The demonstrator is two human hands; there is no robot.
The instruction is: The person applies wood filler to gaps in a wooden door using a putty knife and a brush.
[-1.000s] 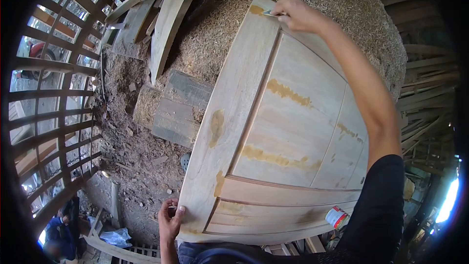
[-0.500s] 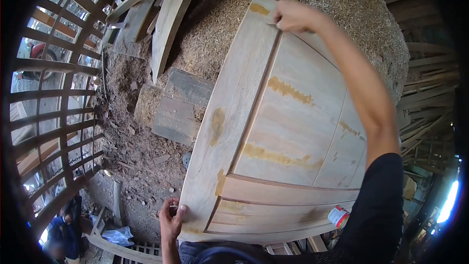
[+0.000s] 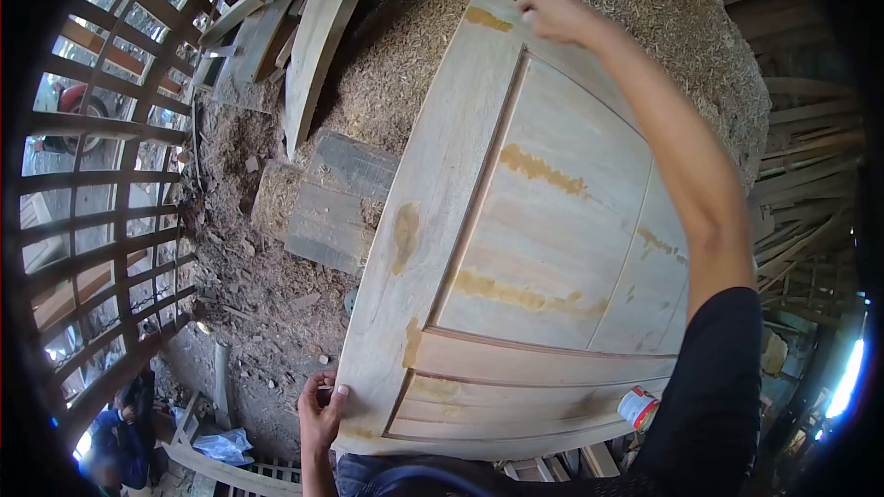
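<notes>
A pale wooden panelled door (image 3: 543, 248) lies in front of me, with yellowish-brown filler patches (image 3: 529, 294) across its panels and frame. At its near left corner my left hand (image 3: 319, 410) grips the edge, thumb on the face and fingers curled. My right hand (image 3: 557, 17) reaches over the far end, just right of a filler patch (image 3: 488, 18). Its fingers are closed and a little blurred; whatever is in them is hidden. A small tin with a red and white label (image 3: 637, 408) sits on the door's near right part.
Wood shavings (image 3: 663, 28) are heaped beyond the door. Grey boards (image 3: 336, 202) lie on the littered ground at left, with planks (image 3: 327, 37) leaning behind. A slatted wooden screen (image 3: 101, 166) stands far left. Another person (image 3: 129, 433) is at lower left; stacked timber (image 3: 810, 166) is at right.
My right hand has shifted slightly up and right, from the panel's top left corner toward the door's far end. My left hand keeps its place on the edge.
</notes>
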